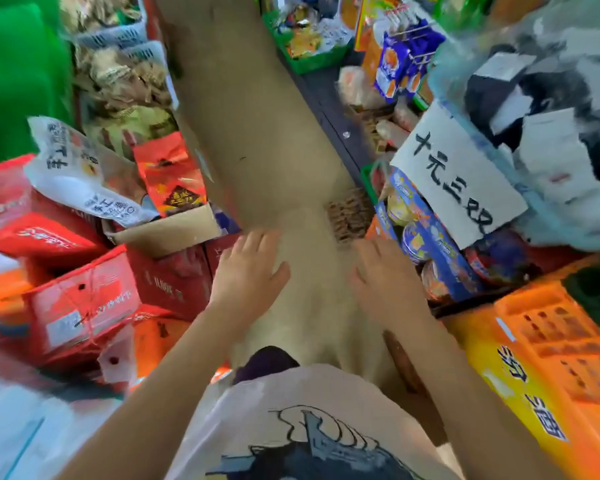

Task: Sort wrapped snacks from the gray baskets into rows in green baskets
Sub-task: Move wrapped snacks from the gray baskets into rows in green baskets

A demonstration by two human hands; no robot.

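My left hand [250, 268] and my right hand [383, 275] hang over a narrow tan floor aisle [257, 133], fingers spread, holding nothing. A green basket [312, 62] with mixed wrapped snacks stands far up the aisle on the right. Gray baskets [125, 38] heaped with brown wrapped snacks sit at the upper left. The frame is blurred by motion.
Red cartons [84, 299] and bagged goods crowd the left side. On the right are blue snack boxes [426, 237], a handwritten paper sign [461, 178], an orange crate [551, 337] and a small heap of brown snacks [349, 216] on the floor.
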